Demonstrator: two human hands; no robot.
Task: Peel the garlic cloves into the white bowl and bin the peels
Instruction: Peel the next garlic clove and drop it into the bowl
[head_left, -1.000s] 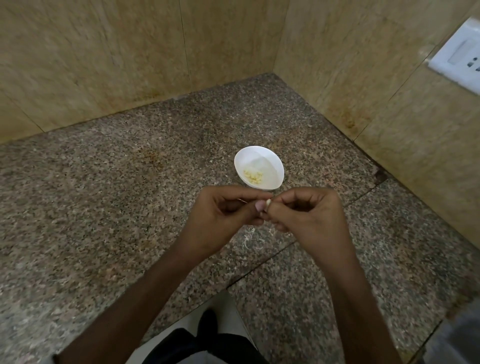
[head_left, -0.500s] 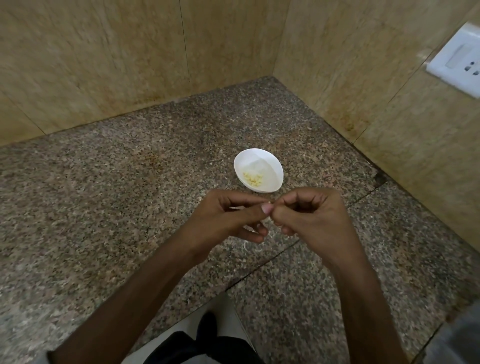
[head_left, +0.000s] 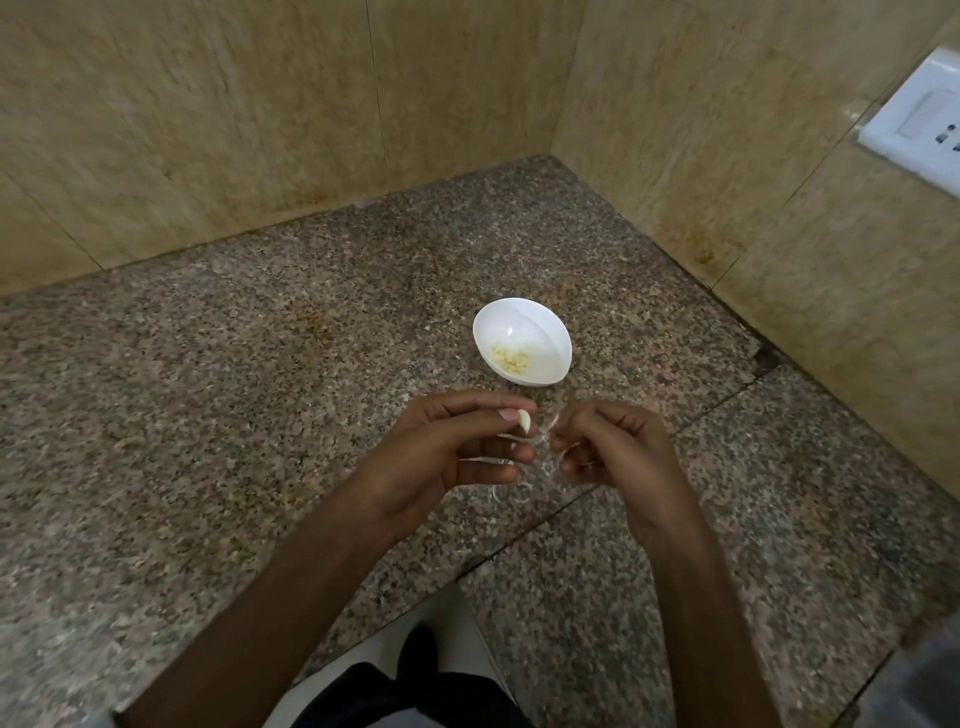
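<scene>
Your left hand (head_left: 457, 457) sits just on your side of the white bowl (head_left: 551, 325), a little to the bowl's left. Its thumb and forefinger pinch a garlic clove (head_left: 525, 420). The clove shows pale and bare, its tip turned down, and it is held above the counter (head_left: 208, 415), close to the bowl's near rim but not over it. The other fingers of that hand curl loosely beneath.

Your right hand (head_left: 613, 447) is level with it, also on the near side of the bowl and a little to its right. Its fingers are curled in, nipping a thin whitish strip of peel (head_left: 551, 427) at the tips. The strip hangs in the gap between your two hands, just beside the clove; you cannot tell whether it is attached to the clove.

Inside the bowl, a small heap of peeled cloves (head_left: 511, 358) lies toward its near-left wall. Loose peels (head_left: 511, 493) lie on the counter below your hands, farther from the bowl than the hands are.

The bowl stands upright on speckled granite. Beige wall tiles (head_left: 260, 130) rise behind it and to its right, and a white socket plate (head_left: 919, 130) sits on the wall well off to its right. A dark shoe (head_left: 418, 654) shows past the counter edge, well to your side of the bowl
</scene>
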